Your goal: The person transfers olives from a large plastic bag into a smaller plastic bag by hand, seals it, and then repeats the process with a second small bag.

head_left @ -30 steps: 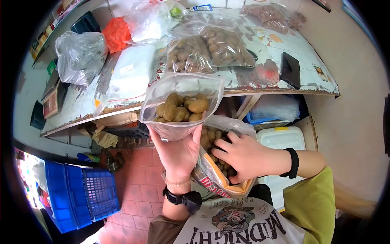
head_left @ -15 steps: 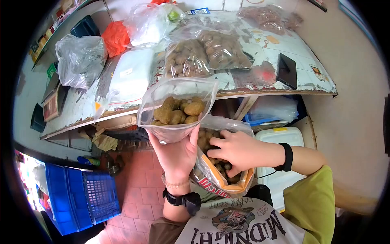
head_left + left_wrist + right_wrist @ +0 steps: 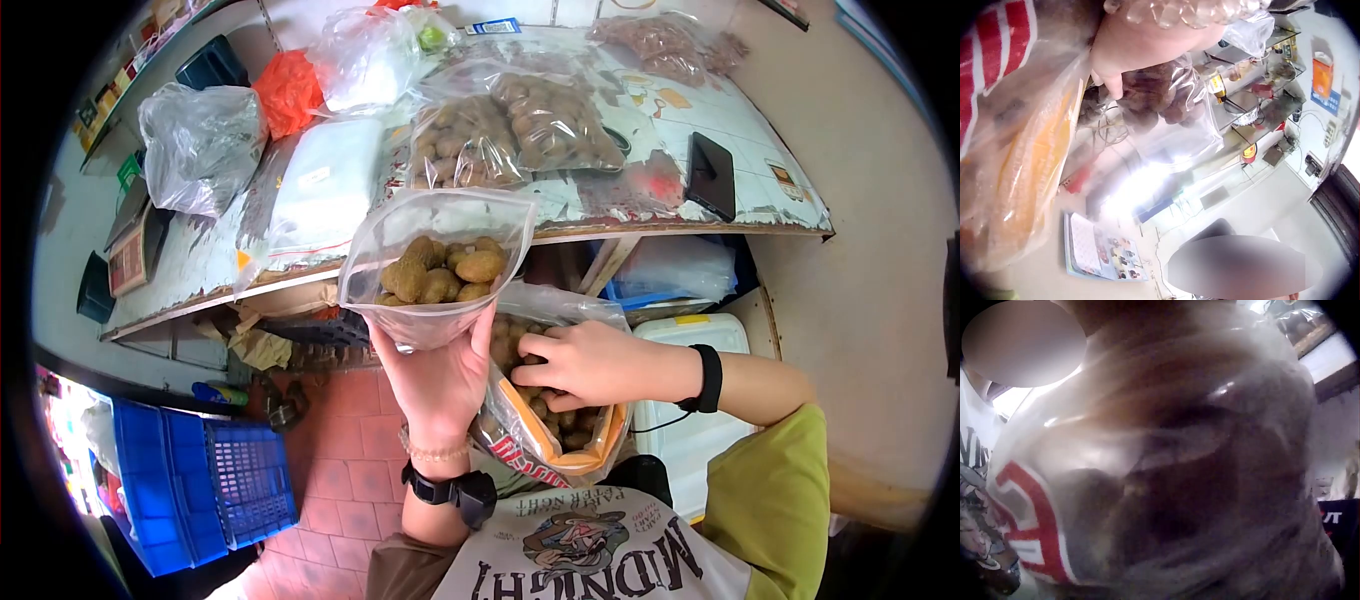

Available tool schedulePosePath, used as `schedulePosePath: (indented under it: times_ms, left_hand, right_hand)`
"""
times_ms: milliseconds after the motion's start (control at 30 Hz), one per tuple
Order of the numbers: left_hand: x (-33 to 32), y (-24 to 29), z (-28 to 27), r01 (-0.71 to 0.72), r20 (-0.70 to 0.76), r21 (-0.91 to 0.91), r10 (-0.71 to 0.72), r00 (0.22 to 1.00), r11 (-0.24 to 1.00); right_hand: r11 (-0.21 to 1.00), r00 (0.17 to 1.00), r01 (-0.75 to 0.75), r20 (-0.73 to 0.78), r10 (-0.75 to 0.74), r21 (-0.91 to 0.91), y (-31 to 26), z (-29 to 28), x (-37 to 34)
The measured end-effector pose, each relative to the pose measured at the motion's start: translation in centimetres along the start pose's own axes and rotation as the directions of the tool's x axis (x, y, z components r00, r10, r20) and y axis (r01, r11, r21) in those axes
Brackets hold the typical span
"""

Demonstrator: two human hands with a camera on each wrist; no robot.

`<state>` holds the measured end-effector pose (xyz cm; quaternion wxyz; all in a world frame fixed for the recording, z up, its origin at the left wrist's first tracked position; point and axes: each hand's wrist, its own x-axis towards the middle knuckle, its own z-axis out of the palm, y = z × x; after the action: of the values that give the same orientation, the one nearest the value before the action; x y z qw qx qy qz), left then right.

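Observation:
In the head view my left hand (image 3: pixel 435 385) holds a clear zip bag (image 3: pixel 435 325) from below, fingers and thumb on either side of its base. The bag's mouth gapes toward the camera, showing several brown, rough-skinned oval fruits (image 3: pixel 440 283) inside. My right hand (image 3: pixel 580 365) reaches into a larger clear plastic bag (image 3: pixel 600 460) with orange and red print, just right of the left hand. Its fingers curl among more of the brown fruits (image 3: pixel 575 420), with the fingertips partly hidden. The right wrist view is filled by the bag's plastic wall (image 3: pixel 1210 444).
Two filled bags of fruits (image 3: pixel 465 140) lie on the worn table (image 3: pixel 650 200). A stack of flat plastic bags (image 3: pixel 325 170) sits left of them, a phone (image 3: pixel 710 175) to the right. Blue crates (image 3: pixel 245 470) stand on the floor at left; a white lidded box (image 3: pixel 700 400) is at right.
My right hand has shifted slightly within the large bag, its fingers and thumb drawing closer together. The left hand and zip bag have moved a little left and hold the same pose.

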<state>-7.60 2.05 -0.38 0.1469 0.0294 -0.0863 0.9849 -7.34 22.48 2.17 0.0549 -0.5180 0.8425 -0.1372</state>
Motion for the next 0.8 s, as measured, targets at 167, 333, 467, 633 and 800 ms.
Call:
schedulePosePath:
  times_ms: [167,333,467,633,800]
  left_hand:
    - [0.1,0.1,-0.1,-0.008,-0.014,-0.003,0.007,1.0,1.0]
    - [0.0,0.0,-0.2,-0.027,-0.004,0.04,0.027,1.0,0.999]
    - [-0.1,0.1,-0.5,-0.028,0.005,0.04,0.028,1.0,0.999]
    - [0.0,0.2,-0.6,-0.021,0.017,0.049,0.021,1.0,0.999]
    - [-0.1,0.2,-0.6,-0.018,0.018,0.023,0.017,1.0,1.0]
  right_hand:
    - [0.979,0.994,-0.1,-0.032,0.107,0.176,0.3,-0.2,0.1]
    - [0.934,0.983,-0.124,-0.085,0.161,0.336,0.1,-1.3,0.4]
    - [0.758,0.926,0.03,-0.304,0.224,0.651,0.7,-0.9,0.8]
    - [-0.284,0.863,-0.102,0.227,0.451,0.953,-0.6,-2.9,0.6]
    - [-0.344,0.836,-0.168,0.318,0.447,0.924,-1.1,-3.2,0.5]
